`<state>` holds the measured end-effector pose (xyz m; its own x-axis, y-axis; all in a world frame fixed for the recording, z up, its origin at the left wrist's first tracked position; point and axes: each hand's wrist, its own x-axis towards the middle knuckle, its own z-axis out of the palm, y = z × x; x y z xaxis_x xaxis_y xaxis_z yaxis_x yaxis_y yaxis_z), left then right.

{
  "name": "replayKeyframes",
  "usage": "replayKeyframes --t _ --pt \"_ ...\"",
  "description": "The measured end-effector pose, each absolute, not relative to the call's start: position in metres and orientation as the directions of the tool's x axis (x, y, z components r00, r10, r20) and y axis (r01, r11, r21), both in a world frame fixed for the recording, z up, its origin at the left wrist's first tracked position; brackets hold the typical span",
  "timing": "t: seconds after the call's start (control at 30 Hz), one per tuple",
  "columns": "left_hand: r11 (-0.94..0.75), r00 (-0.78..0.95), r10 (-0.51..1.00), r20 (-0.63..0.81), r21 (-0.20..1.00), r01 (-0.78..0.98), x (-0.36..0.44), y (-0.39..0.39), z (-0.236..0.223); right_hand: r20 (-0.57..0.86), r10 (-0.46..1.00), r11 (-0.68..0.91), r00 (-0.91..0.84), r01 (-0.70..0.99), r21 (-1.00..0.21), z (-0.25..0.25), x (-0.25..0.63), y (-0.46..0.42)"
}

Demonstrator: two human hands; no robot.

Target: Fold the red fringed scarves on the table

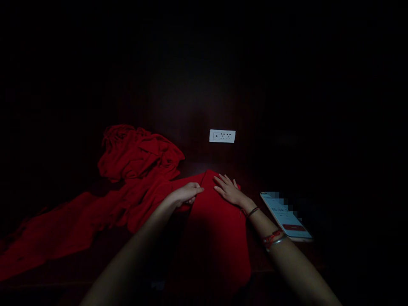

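A long strip of red cloth (219,225) runs from the middle of the dark table towards me and hangs over its front edge. My left hand (188,193) pinches the strip's left edge between thumb and fingers. Flat on the cloth's far right part lies my right hand (228,189), fingers spread. At its far end the strip has a folded corner, and from there cloth continues left behind my left hand. That part leads into a crumpled red heap (137,153) with what look like fringes at its top left.
To the right of my right forearm lies a lit phone (288,219), its screen showing a timer. A white socket plate (222,136) is on the dark wall behind. More red cloth (63,225) trails across the table to the left. The surroundings are very dark.
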<state>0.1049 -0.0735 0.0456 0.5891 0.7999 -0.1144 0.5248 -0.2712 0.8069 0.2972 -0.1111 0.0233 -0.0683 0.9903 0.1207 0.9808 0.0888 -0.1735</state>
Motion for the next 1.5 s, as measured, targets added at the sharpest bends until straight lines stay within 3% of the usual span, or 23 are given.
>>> replayKeyframes --t 0.07,0.17,0.23,0.37,0.47,0.57,0.67,0.73,0.83,1.03,1.13,1.3,1.5 --pt "-0.291 0.57 0.801 -0.184 0.712 0.639 0.1 -0.073 0.046 0.031 0.996 0.091 -0.087 0.981 -0.174 0.023 0.294 -0.113" --pt "-0.381 0.521 0.816 -0.251 0.444 0.811 0.097 -0.073 0.046 -0.12 0.989 0.063 -0.084 0.983 -0.17 0.021 0.291 -0.116" --pt "-0.416 0.493 0.847 -0.2 0.329 0.848 0.097 -0.074 0.048 -0.144 0.987 0.051 -0.076 0.984 -0.169 0.02 0.291 -0.117" --pt "-0.407 0.423 0.906 -0.028 0.218 0.887 0.1 -0.077 0.05 -0.165 0.985 0.022 -0.049 0.987 -0.161 0.018 0.295 -0.116" --pt "-0.528 0.522 0.849 0.08 0.152 0.836 0.104 -0.077 0.041 -0.179 0.983 0.014 -0.043 0.987 -0.162 0.018 0.298 -0.113" --pt "-0.642 0.657 0.746 -0.105 0.145 0.753 0.107 -0.074 0.028 -0.184 0.983 -0.008 -0.017 0.99 -0.138 0.026 0.298 -0.118" --pt "-0.65 0.664 0.692 -0.284 0.156 0.744 0.106 -0.071 0.022 -0.111 0.993 0.035 -0.05 0.991 -0.132 0.037 0.294 -0.136" --pt "-0.652 0.665 0.682 -0.304 0.158 0.741 0.105 -0.07 0.023 -0.081 0.99 0.105 -0.118 0.984 -0.141 0.038 0.288 -0.151" --pt "-0.635 0.642 0.692 -0.329 0.145 0.759 0.104 -0.07 0.027 -0.18 0.971 0.129 -0.155 0.981 -0.146 0.03 0.278 -0.168" --pt "-0.621 0.628 0.71 -0.318 0.137 0.771 0.103 -0.071 0.028 -0.321 0.934 0.116 -0.155 0.984 -0.138 0.03 0.277 -0.171" --pt "-0.642 0.664 0.698 -0.268 0.175 0.746 0.103 -0.065 0.023 -0.214 0.968 0.104 -0.134 0.984 -0.143 0.042 0.283 -0.156" --pt "-0.609 0.63 0.774 -0.064 0.197 0.769 0.102 -0.05 0.014 0.019 1.0 0.013 -0.011 0.993 -0.114 0.042 0.294 -0.111" --pt "-0.571 0.596 0.788 -0.152 0.18 0.801 0.1 -0.046 0.011 -0.039 0.997 0.058 -0.062 0.992 -0.111 0.012 0.302 -0.081"
